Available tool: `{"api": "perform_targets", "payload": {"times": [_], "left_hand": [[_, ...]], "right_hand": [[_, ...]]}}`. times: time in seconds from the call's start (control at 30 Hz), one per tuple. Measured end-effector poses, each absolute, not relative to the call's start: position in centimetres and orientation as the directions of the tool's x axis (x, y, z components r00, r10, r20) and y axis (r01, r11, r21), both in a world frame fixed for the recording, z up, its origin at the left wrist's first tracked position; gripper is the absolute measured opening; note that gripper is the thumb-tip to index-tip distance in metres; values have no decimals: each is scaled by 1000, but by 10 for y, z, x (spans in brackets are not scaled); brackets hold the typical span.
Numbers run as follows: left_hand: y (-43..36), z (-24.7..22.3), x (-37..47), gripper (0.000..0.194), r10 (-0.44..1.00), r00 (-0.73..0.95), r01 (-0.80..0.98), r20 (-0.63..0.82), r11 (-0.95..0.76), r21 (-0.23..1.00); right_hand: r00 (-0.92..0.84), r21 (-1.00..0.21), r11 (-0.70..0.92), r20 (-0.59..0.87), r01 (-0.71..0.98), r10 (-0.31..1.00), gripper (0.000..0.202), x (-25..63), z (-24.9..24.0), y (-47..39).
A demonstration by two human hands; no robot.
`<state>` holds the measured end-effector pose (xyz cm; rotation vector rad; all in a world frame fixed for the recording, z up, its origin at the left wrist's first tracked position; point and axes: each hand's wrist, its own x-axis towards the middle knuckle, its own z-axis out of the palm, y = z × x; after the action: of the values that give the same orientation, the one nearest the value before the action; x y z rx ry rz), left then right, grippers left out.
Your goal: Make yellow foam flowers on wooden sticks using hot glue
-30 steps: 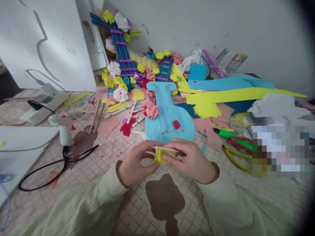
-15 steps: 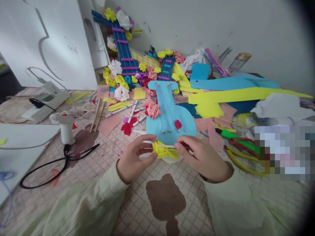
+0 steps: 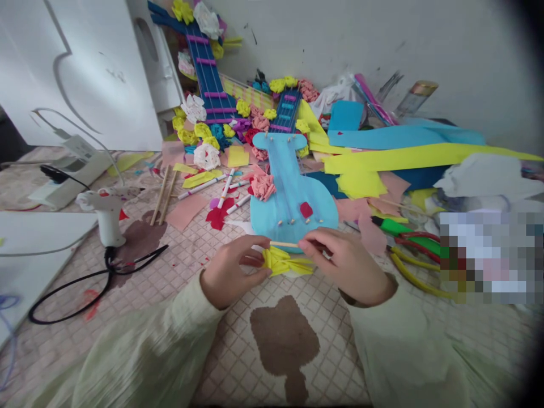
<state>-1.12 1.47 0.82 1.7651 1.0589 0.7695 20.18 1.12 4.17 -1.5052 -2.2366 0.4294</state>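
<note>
Tablecloth (image 3: 229,362), diamond-patterned, with a brown patch (image 3: 284,337) nearest the wearer. Left hand (image 3: 233,271): thumb and fingers closed on gathered yellow paper (image 3: 283,263), midway between the hands. Right hand (image 3: 346,266): fingertips pinching one end of a thin wooden stick (image 3: 284,244), which lies along the paper's far side, its other end at the left fingertips. Just beyond, one light-blue guitar-shaped cut-out (image 3: 293,198), a pink paper flower (image 3: 262,187) at its left edge. Farther back, a dark-blue strung neck (image 3: 208,76) among crumpled paper flowers.
</note>
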Motion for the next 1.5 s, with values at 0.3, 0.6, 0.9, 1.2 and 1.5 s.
{"api": "perform_targets", "payload": {"times": [0.3,0.6,0.9,1.2,1.5], "left_hand": [[16,11,-10,38,920,389,344,46,-191,919],[17,13,-9,36,922,384,366,37,-189,911],[18,16,-11,35,894,435,374,110,-290,881],[21,14,-13,32,847,498,426,184,-424,799],[20,13,-12,31,737,539,527,407,-672,520]], "right_hand": [[-424,-396,436,122,808,897,31,200,38,9],[-403,-354,422,129,835,906,33,195,33,7],[-349,-376,380,150,845,925,36,197,38,8],[-362,-365,379,116,850,925,35,196,38,6],[-373,-179,411,211,894,903,35,190,32,0]]}}
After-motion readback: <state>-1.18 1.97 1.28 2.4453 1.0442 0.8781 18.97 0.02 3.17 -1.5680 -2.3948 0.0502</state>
